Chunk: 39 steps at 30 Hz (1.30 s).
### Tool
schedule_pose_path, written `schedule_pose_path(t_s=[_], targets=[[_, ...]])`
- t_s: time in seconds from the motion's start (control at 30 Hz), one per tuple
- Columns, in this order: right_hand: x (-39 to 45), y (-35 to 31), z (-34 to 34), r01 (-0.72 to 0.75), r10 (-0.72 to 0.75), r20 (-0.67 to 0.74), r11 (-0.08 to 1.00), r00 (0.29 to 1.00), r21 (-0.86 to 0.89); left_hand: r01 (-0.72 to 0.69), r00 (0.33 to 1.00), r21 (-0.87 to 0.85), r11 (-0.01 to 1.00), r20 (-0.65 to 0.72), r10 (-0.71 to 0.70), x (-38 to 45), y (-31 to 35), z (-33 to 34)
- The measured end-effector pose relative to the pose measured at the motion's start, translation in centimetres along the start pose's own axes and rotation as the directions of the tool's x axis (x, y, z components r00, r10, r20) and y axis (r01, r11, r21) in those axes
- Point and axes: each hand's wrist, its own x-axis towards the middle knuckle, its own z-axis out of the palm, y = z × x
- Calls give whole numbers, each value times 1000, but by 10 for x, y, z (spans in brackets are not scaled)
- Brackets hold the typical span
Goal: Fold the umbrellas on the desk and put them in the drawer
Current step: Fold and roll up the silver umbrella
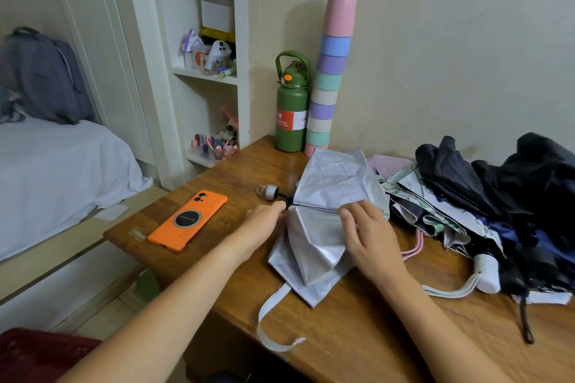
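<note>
Forearms in, both hands on silver umbrella (pixel 323 221), flat on tabletop (pixel 357 336). Left hand (pixel 264 227) pinches rib by handle end; right hand (pixel 370 236) presses canopy, fingers loose. Folding underway, strap unfastened. Right of my grip: umbrella heap (pixel 497 211) waiting. Drawer not visible.

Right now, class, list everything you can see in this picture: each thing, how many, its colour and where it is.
silver umbrella: one, silver, desk centre, under both hands
umbrella pile: several, mostly black, one white-patterned, desk right
phone: one, orange, desk left
bottle: one, green, desk back by wall
cup stack: one stack, pastel colours, beside bottle
desk: one, brown wood
backpack: one, grey, on bed
left hand: at umbrella's shaft
right hand: on silver canopy
</note>
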Motion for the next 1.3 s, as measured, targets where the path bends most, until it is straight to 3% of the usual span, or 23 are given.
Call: schedule_pose_path(t_s=[0.07, 0.17, 0.27, 0.33, 0.47, 0.53, 0.67, 0.87, 0.97, 1.03, 1.07, 1.13, 1.2, 1.3], targets=[[2, 6, -8, 29, -29, 3, 999, 1000, 41, -51, 994, 22, 998, -91, 53, -3, 0, 2], [1, -4, -18, 229, -236, 82, 970, 968, 86, -103, 985, 57, 993, -132, 110, -10, -1, 0], [-7, -35, -19, 378, -388, 130, 921, 913, 96, -12, 1000, -48, 999, 8, 12, -19, 6, -4], [-11, -55, -12, 408, -405, 145, 913, 903, 9, 82, 989, -98, 992, 131, -69, -24, 12, -8], [-13, -71, 4, 367, -352, 114, 916, 929, -163, 281, 918, -236, 930, 349, -189, -22, 20, -15], [-15, -71, 7, 402, -400, 56, 891, 915, -208, 367, 876, -298, 881, 430, -220, -18, 20, -15], [-17, -73, 1, 498, -515, -23, 837, 857, -227, 390, 860, -431, 814, 486, -155, -10, 20, -13], [-16, -69, -1, 580, -579, 56, 798, 813, -163, 371, 873, -449, 813, 466, -142, 3, 29, 3], [-11, -55, -15, 427, -427, -26, 904, 904, 5, 361, 879, -463, 810, 459, -129, 12, 18, 10], [-4, -39, -28, 181, -163, -148, 976, 975, 118, 347, 882, -457, 819, 456, -119, 14, 9, 14], [1, -29, -34, 29, 4, -204, 987, 979, 155, 336, 885, -470, 816, 455, -102, 14, 7, 15], [12, -6, -44, -284, 318, -213, 942, 924, 177, 321, 886, -491, 810, 458, -73, 17, 6, 15], [15, 19, -52, -502, 512, -121, 859, 850, 104, 317, 882, -492, 811, 466, -62, 18, 6, 15], [5, 47, -61, -605, 610, 75, 793, 789, -75, 316, 879, -494, 810, 474, -54, 17, 12, 15]])
